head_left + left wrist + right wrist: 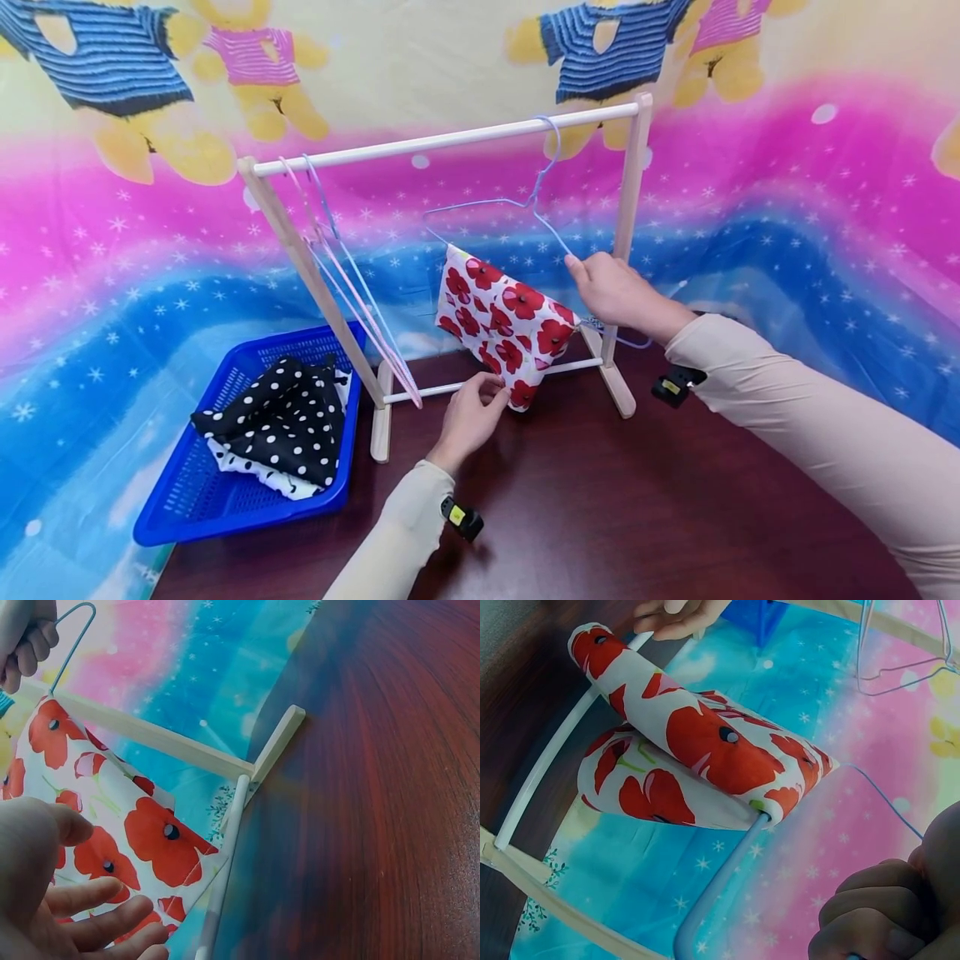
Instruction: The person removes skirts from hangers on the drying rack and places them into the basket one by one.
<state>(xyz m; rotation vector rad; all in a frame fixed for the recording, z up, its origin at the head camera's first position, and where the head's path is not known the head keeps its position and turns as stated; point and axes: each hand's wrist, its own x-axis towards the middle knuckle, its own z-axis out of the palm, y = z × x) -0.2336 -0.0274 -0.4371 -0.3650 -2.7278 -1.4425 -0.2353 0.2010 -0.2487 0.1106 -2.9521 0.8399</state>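
Note:
A white cloth with red flowers (504,321) is draped over the lower bar of a blue wire hanger (551,229), whose hook is on the rack's top rod. My right hand (617,289) grips the hanger's sloping right side; in the right wrist view its fingers (877,907) are curled. At the cloth's lower left edge is my left hand (472,414). In the left wrist view its fingers (105,922) are loosely spread in front of the cloth, with the thumb apart from them. Whether they touch the fabric I cannot tell.
The wooden rack (450,143) stands on a dark red table (675,500). Pink and blue hangers (360,308) hang at its left end. Left of it, a blue basket (247,527) holds a black polka-dot cloth (281,417) over a white one. A printed curtain (787,208) lies behind.

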